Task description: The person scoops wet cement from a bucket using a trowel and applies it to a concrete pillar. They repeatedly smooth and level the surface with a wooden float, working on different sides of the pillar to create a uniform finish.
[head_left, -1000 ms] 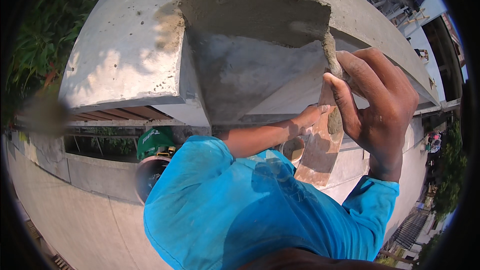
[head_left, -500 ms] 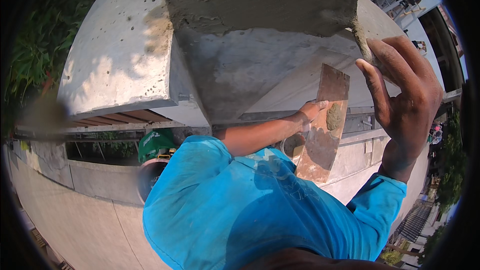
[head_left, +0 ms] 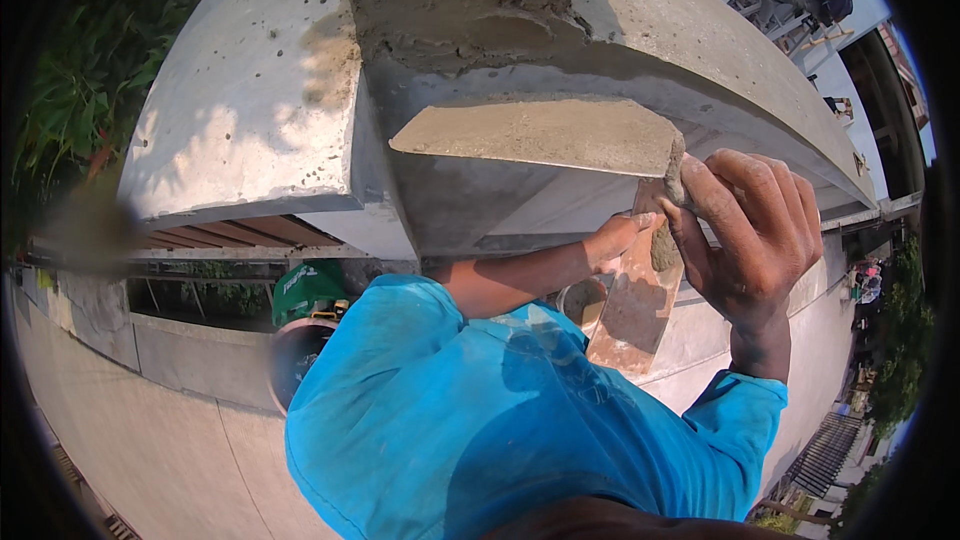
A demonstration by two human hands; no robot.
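My right hand is closed round the mortar-caked handle of a plastering trowel. The trowel's broad blade is coated with grey mortar and hangs in front of the concrete beam, apart from it. Fresh, rough-edged mortar covers part of the beam's upper face. Lower down, my left hand grips the edge of a flat brown mortar board, its fingers partly hidden. A lump of wet mortar lies on the board, just behind my right hand's fingertips.
A bucket stands below the board. Pale concrete juts out at left beside leafy plants. A green cloth-like thing and a dark round container are near my left elbow. Another person is at the far upper right.
My right hand has drawn the trowel down and toward me, off the mortared face, uncovering rough mortar behind it. My left hand and the board have shifted only slightly.
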